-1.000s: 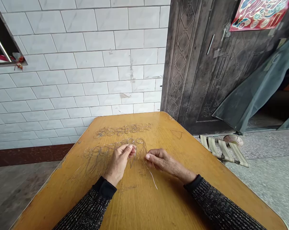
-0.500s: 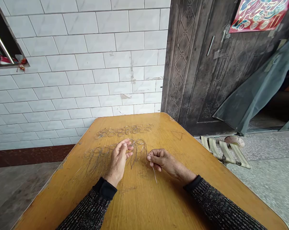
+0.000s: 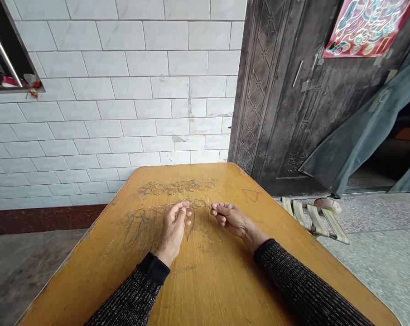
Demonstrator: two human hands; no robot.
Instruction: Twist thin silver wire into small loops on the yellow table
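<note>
A chain of thin wire loops [image 3: 200, 203] stretches across the middle of the table, with loose wire ends [image 3: 137, 231] trailing towards me on the left. My left hand [image 3: 173, 228] is closed, thumb against forefinger, on the loops near the chain's right part, and its fingers hide some of them. To the right, my right hand [image 3: 232, 219] pinches a thin wire whose bent tip stands up just beyond the fingertips. A small gap lies between the two hands. Another row of wire loops [image 3: 177, 186] lies farther back, apart from both hands.
The wooden table [image 3: 205, 280] reaches to a white tiled wall [image 3: 140, 86]. A bent piece of wire [image 3: 251, 194] lies near its right edge. Right of the table stand a strapped folding stool [image 3: 313, 217] and a dark carved door [image 3: 276, 113] with a grey curtain [image 3: 364, 136].
My right hand has moved up and slightly away from me; the wire end that hung below it now points up beyond its fingertips. My left hand has shifted only slightly. The view has tilted a little.
</note>
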